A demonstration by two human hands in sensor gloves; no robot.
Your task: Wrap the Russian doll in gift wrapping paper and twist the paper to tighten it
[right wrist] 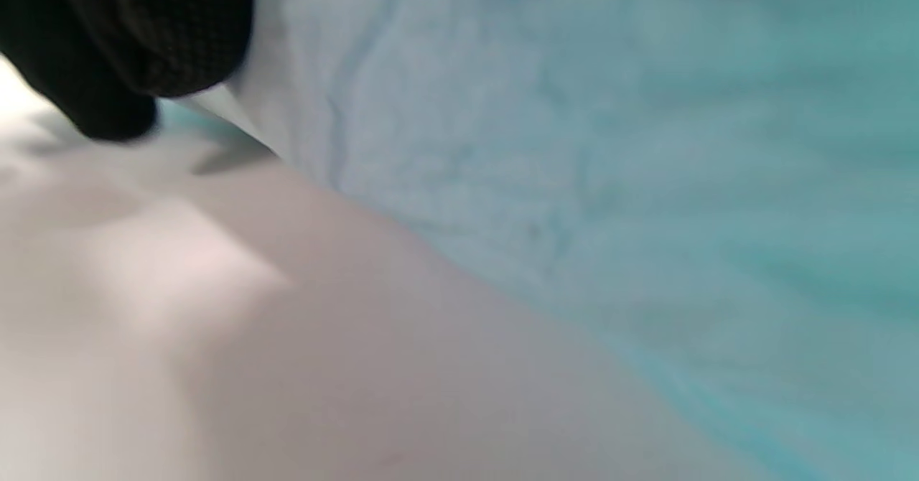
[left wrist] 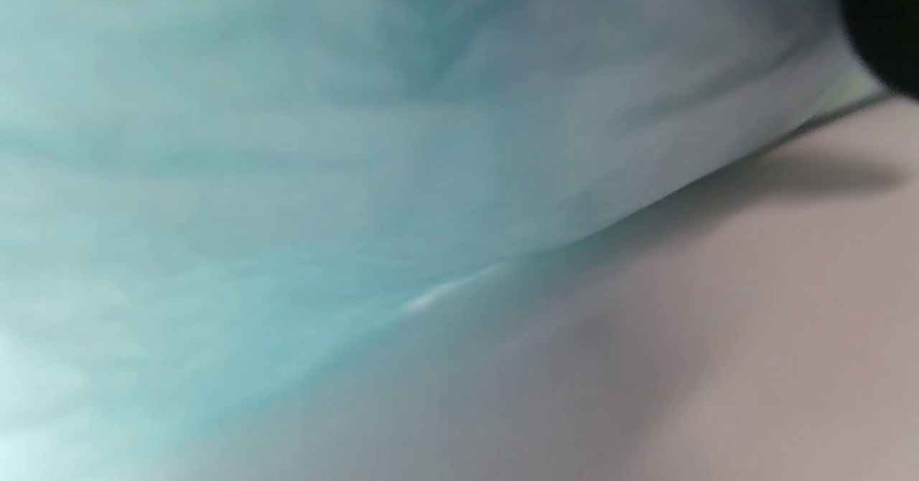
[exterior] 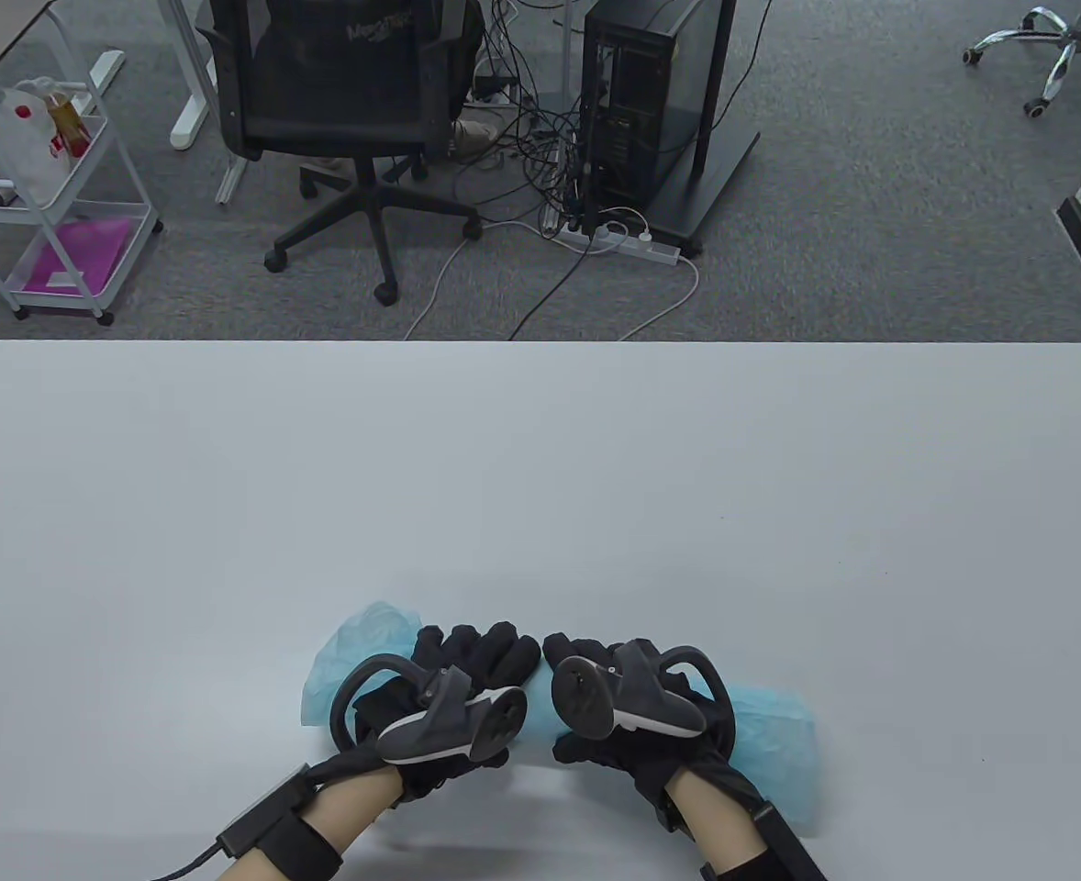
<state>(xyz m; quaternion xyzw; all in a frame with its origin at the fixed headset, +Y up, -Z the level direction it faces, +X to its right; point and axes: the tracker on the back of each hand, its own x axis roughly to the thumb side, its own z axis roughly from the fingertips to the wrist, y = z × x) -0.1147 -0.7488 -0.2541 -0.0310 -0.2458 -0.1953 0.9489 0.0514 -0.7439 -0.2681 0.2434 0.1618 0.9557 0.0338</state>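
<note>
Both hands (exterior: 540, 702) grip paper (exterior: 770, 734) near table's (exterior: 540, 477) edge.

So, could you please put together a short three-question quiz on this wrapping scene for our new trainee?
1. True or false: the Russian doll is plainly visible in the table view.
2. Multiple choice: the light blue wrapping paper lies A) at the table's far edge, B) near the front edge under both hands, C) on the floor.
3. Short answer: which ends of the paper roll stick out past the left hand and right hand?

Key
1. False: only paper shows, so the doll, if inside, is hidden.
2. B: both hands rest on the roll on the white table.
3. Both ends, one beyond each hand.
</note>
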